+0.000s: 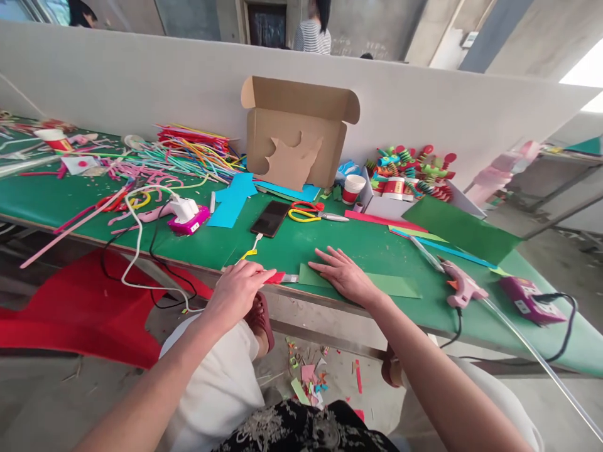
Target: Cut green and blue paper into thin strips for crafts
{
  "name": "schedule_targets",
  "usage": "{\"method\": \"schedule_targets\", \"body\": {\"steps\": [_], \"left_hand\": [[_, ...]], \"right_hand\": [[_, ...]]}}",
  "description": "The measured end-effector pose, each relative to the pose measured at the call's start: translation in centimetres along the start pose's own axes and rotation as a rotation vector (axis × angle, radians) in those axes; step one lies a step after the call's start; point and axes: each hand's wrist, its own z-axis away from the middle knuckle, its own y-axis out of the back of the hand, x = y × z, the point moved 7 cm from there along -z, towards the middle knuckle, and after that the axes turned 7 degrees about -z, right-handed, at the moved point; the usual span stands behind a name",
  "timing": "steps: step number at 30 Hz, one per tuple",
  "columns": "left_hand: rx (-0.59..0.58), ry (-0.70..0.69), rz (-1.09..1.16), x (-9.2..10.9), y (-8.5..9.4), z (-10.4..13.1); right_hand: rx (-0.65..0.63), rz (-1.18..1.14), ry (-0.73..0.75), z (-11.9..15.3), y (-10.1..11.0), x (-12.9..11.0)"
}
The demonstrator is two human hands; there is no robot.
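Note:
My left hand (241, 285) is at the table's front edge, fingers closed around a red utility knife (277, 277). Its flat, silvery end points right and reaches the left end of a green paper strip (396, 285). Spread flat over that strip is my right hand (343, 274), pressing it on the table near the edge. Just beyond my left hand, a white cable with a yellow tag (249, 253) runs to a dark phone (270, 218). Scissors with red and yellow handles (315, 212) lie behind my right hand.
A pink glue gun (461, 285) and purple power strip (530, 300) lie right. Left are another purple power block (188, 221) and pipe cleaners (188, 154). A cut cardboard box (301, 103) stands behind. Blue paper (232, 204), green card (464, 229) and paper cups (353, 188) lie around.

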Motion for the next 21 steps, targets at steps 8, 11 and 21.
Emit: {"method": "schedule_targets", "body": {"steps": [8,11,21], "left_hand": [[-0.028,-0.049,0.063,-0.3,-0.42,0.11],[-0.016,-0.072,0.063,-0.3,-0.41,0.28],[0.011,-0.092,0.035,0.24,-0.46,0.41]], "right_hand": [[-0.064,-0.075,-0.022,-0.13,-0.34,0.48],[-0.068,-0.078,-0.026,-0.12,-0.36,0.48],[-0.049,-0.072,-0.013,-0.11,-0.32,0.42]]}}
